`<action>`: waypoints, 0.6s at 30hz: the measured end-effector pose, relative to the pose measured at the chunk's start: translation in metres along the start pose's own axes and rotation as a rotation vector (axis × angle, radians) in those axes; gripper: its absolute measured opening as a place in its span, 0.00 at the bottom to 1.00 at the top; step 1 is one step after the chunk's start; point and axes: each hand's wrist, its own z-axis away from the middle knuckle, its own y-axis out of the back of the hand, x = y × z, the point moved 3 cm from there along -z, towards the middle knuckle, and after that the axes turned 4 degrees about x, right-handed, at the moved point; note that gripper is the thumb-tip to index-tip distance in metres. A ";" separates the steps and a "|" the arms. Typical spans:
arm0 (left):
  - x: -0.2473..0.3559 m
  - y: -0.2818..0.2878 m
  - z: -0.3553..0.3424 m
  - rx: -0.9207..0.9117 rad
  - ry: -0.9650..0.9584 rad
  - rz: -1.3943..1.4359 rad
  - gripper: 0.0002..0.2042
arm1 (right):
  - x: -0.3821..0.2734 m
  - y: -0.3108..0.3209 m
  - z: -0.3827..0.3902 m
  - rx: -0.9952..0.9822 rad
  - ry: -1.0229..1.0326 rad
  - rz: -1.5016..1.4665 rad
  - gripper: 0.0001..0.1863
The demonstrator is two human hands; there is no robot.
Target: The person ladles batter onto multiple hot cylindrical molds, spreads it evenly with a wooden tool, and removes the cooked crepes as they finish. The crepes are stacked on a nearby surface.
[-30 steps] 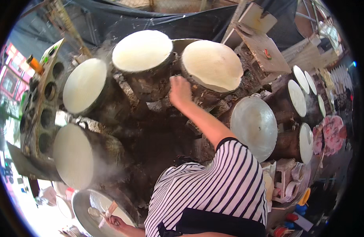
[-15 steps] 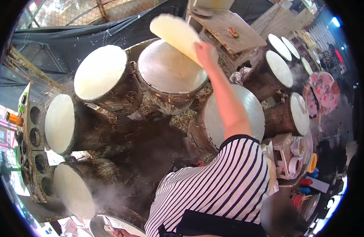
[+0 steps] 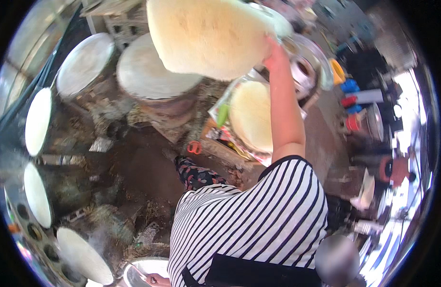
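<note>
My right hand [image 3: 273, 51] is closed on the edge of a large, thin, pale yellow flatbread [image 3: 208, 38], which hangs spread out at the top of the view. Below it and beside my right forearm, a round pile of similar flatbreads [image 3: 250, 115] lies on a printed sheet over a low crate. My left hand [image 3: 156, 280], low in the picture, is wrapped round a thin pale stick [image 3: 137, 271]. The stick's far end reaches over a wide pale basin [image 3: 153, 265], partly hidden by my body.
Round griddles on drum stoves stand ahead, one bare and grey [image 3: 139, 67]; pale batter or bread covers others at left [image 3: 37, 193]. Steam rises near the lower-left griddle [image 3: 84, 256]. A red-orange ring-shaped thing [image 3: 194, 147] lies on the dirt floor. Several containers crowd the right.
I have turned to the right. The flatbread, earlier being peeled off a griddle by my right hand, is now carried above the pile. My left hand keeps the stick at the basin.
</note>
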 end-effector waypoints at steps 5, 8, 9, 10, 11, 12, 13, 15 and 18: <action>-0.009 -0.003 0.010 -0.089 0.015 -0.100 0.06 | 0.037 0.287 0.077 0.510 -0.176 0.113 0.24; -0.028 -0.015 0.023 -0.119 0.024 -0.102 0.06 | 0.088 0.383 0.150 0.731 -0.341 -0.026 0.23; -0.037 -0.024 0.025 -0.138 0.042 -0.116 0.06 | 0.123 0.447 0.157 0.777 -0.359 -0.041 0.24; -0.049 -0.030 0.027 -0.148 0.070 -0.122 0.06 | 0.152 0.507 0.153 0.815 -0.378 -0.046 0.24; -0.052 -0.034 0.033 -0.157 0.060 -0.110 0.06 | 0.160 0.501 0.149 0.829 -0.407 -0.026 0.24; -0.053 -0.037 0.041 -0.164 0.050 -0.108 0.06 | 0.162 0.488 0.154 0.850 -0.436 -0.002 0.24; -0.058 -0.040 0.045 -0.166 0.050 -0.097 0.06 | 0.158 0.476 0.155 0.871 -0.456 0.022 0.23; -0.068 -0.046 0.053 -0.180 0.065 -0.081 0.07 | 0.146 0.483 0.139 0.821 -0.403 0.060 0.23; -0.073 -0.051 0.056 -0.184 0.075 -0.047 0.07 | 0.129 0.492 0.114 0.790 -0.379 0.199 0.24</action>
